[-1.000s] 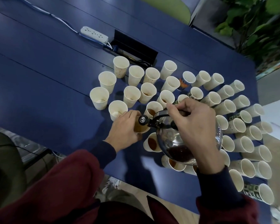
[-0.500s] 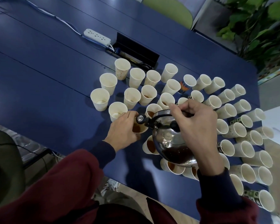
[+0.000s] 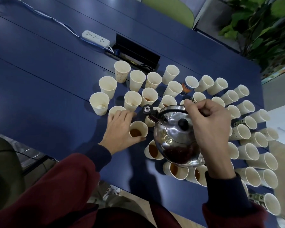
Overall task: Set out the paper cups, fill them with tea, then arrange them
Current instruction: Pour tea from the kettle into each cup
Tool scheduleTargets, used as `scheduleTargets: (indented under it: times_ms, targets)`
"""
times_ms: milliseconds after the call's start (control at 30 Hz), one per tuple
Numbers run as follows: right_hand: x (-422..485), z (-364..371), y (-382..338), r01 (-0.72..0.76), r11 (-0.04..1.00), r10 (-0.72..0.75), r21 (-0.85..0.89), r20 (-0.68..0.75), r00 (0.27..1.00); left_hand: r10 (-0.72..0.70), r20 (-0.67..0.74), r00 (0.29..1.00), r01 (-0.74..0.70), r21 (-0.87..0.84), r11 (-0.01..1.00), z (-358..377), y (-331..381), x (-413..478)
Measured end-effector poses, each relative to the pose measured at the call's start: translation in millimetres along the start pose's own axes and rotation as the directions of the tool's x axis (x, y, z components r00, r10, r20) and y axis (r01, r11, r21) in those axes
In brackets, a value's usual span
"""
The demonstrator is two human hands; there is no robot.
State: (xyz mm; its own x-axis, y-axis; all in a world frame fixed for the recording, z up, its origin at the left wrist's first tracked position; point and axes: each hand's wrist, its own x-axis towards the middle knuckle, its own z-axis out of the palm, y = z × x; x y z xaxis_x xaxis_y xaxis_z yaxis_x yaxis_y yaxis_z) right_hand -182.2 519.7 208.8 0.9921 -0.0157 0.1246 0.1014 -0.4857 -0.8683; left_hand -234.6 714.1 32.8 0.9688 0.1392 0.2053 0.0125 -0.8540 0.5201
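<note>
Several paper cups stand clustered on the blue table (image 3: 39,79); some near ones hold brown tea, and far ones such as a cup (image 3: 172,76) look empty. My left hand (image 3: 120,129) cradles a tea-filled paper cup (image 3: 137,130) between thumb and forefinger, its other fingers stretched over a neighbouring cup (image 3: 113,110). My right hand (image 3: 207,129) grips the black handle of a steel kettle (image 3: 174,139), held above the near cups. The kettle's spout (image 3: 148,111) points left and sits beyond the held cup. The kettle and hand hide a few cups.
A white power strip (image 3: 95,37) and an open black cable box (image 3: 136,50) lie behind the cups. A green chair (image 3: 169,10) and a leafy plant (image 3: 262,30) stand past the far edge. White paper (image 3: 283,127) lies at the right.
The kettle has tipped back, its spout lifting off the held cup. My left hand's fingers have spread out from a tighter grip, and tea now shows in that cup.
</note>
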Motion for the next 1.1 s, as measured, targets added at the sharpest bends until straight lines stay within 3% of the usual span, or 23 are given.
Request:
scheduleTargets:
  times_ms: [133,333,433,533,767,1100]
  targets:
    - [3.4,4.8,-2.5,0.006,1.000,-0.007,0.010,0.020,1.000,-0.204,-0.216,0.955,0.165,-0.187,0.969,-4.3,-11.0,-17.9]
    - [7.5,24.0,-7.5,0.045,0.999,-0.044,-0.009,0.076,0.996,-0.408,-0.149,0.901,0.357,-0.280,0.891,3.6,-41.7,-33.8]
    - [8.1,37.1,-11.6,0.064,0.998,-0.063,-0.010,0.104,0.993,-0.387,-0.069,0.919,0.354,-0.280,0.892,5.0,-50.2,-28.7]
    - [9.0,48.5,-16.7,0.100,0.994,-0.093,-0.044,0.150,0.984,-0.381,-0.006,0.925,0.348,-0.392,0.851,4.6,-54.3,-20.4]
    - [8.4,74.9,-31.0,0.206,0.965,-0.172,-0.160,0.205,0.964,-0.384,-0.066,0.921,0.294,-0.527,0.797,2.3,-55.5,-7.6]
    - [4.3,101.9,-46.6,0.221,0.924,-0.161,-0.312,0.206,0.965,-0.341,0.030,0.940,0.293,-0.585,0.756,-4.5,-65.9,-5.4]
